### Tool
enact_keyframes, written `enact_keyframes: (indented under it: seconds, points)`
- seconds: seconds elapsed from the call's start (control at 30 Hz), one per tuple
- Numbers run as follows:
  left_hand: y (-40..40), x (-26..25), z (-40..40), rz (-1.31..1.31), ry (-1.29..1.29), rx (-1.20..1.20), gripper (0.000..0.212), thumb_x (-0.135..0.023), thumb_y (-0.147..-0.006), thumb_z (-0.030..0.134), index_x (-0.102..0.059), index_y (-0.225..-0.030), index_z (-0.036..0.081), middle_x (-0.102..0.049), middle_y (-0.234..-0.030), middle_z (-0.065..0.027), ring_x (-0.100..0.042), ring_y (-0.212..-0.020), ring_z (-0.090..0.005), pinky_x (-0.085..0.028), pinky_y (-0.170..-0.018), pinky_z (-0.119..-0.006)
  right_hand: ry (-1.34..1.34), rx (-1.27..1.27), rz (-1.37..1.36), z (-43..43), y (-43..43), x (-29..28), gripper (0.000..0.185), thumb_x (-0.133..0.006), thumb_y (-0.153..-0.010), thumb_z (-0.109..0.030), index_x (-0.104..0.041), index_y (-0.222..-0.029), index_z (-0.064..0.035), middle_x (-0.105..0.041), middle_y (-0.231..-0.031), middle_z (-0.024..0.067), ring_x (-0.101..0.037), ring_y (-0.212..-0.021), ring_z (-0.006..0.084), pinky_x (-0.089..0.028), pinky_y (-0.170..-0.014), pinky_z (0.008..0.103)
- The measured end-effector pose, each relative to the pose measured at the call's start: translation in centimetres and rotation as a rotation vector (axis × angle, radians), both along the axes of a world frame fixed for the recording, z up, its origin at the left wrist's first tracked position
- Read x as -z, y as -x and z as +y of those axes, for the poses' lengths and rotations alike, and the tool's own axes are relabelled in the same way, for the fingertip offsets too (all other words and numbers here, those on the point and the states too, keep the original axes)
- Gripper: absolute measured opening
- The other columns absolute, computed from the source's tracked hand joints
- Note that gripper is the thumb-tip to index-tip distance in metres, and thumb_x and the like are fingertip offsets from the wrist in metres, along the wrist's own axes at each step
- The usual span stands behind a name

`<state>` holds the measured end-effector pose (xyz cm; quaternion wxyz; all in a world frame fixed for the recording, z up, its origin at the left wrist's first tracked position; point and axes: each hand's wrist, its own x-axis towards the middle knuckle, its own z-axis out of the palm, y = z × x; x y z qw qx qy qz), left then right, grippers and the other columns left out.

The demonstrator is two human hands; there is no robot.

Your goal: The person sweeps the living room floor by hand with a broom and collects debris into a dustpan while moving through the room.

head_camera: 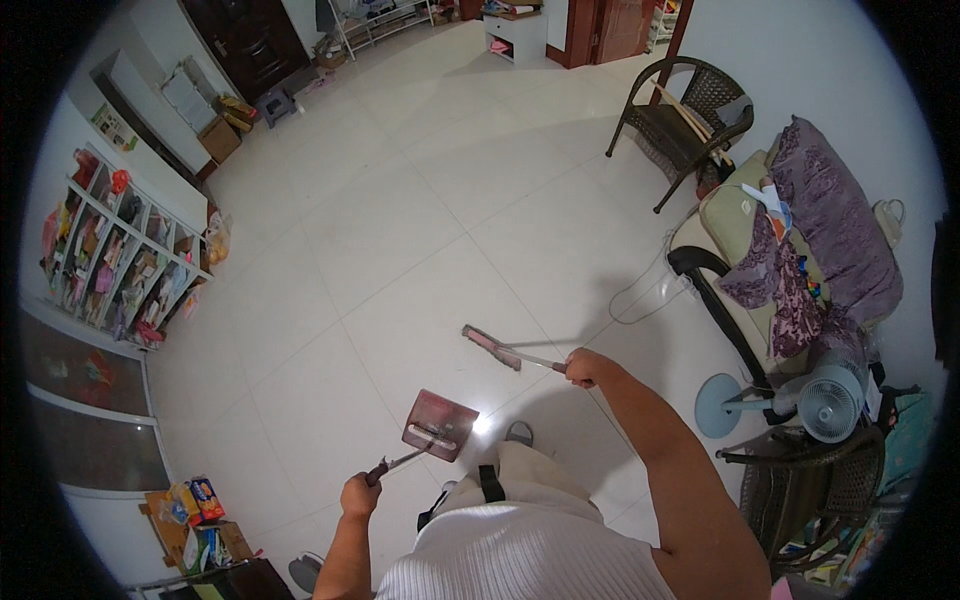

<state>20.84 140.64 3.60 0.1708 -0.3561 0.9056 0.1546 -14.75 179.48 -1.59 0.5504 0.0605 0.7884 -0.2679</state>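
Note:
My left hand grips the handle of a long-handled dustpan. Its reddish pan rests near my feet, ahead and slightly left of me, with a pale toothed comb strip near the handle. In my right hand is the handle of a broom, whose pinkish head is at the floor ahead of the dustpan. Pan and broom head are apart. Tiny dark specks lie on the pale tiled floor between them. A slippered foot shows below my trousers.
To my right stand a pedestal fan, a cushioned sofa and wicker chairs. A cable loops over the floor beside the sofa. At left is a crammed shelf unit; a small stool sits by the dark door.

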Motion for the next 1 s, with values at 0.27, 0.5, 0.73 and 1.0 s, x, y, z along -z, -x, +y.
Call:
enact_keyframes:
  seconds: [0.27,0.5,0.73,1.0]
  points:
    - [4.9,-0.7,1.3,0.026,-0.043,0.018,0.022,-0.057,-0.07,0.026,-0.06,-0.074,0.005,-0.06,-0.074,-0.0171,-0.058,-0.071,-0.034,-0.046,-0.063,-0.042,0.17,0.261,0.031,5.8,-3.8,-1.1,0.03,-0.052,-0.07,0.0,-0.053,-0.1,-0.0006,-0.052,-0.06,0.0087,-0.047,-0.045,0.0156,-0.035,-0.036,0.029]
    - [11.4,0.0,2.3,0.01,-0.045,0.082,0.022,-0.057,-0.07,0.026,-0.06,-0.077,0.005,-0.06,-0.075,-0.0173,-0.058,-0.073,-0.0337,-0.046,-0.064,-0.042,0.128,0.449,0.251,10.3,-6.6,-1.9,0.037,-0.055,-0.07,0.0,-0.051,-0.106,-0.001,-0.051,-0.061,0.0084,-0.046,-0.044,0.0129,-0.037,-0.036,0.0277]
    - [17.2,1.6,3.0,-0.018,-0.044,0.146,0.022,-0.054,-0.072,0.026,-0.06,-0.079,0.006,-0.061,-0.079,-0.0164,-0.058,-0.076,-0.0324,-0.047,-0.066,-0.041,-0.127,0.205,0.474,10.8,-3.1,3.1,0.033,-0.048,-0.074,-0.004,-0.05,-0.106,0.0018,-0.055,-0.075,0.0154,-0.054,-0.058,0.022,-0.045,-0.047,0.0315]
    - [21.6,2.7,2.2,-0.054,-0.065,0.191,0.021,-0.055,-0.071,0.025,-0.06,-0.083,0.007,-0.061,-0.083,-0.0157,-0.059,-0.08,-0.0317,-0.047,-0.069,-0.041,-0.206,-0.045,0.482,2.7,-3.3,8.4,0.049,-0.051,-0.074,-0.006,-0.038,-0.12,0.0045,-0.058,-0.088,0.0184,-0.06,-0.07,0.0237,-0.049,-0.052,0.032]
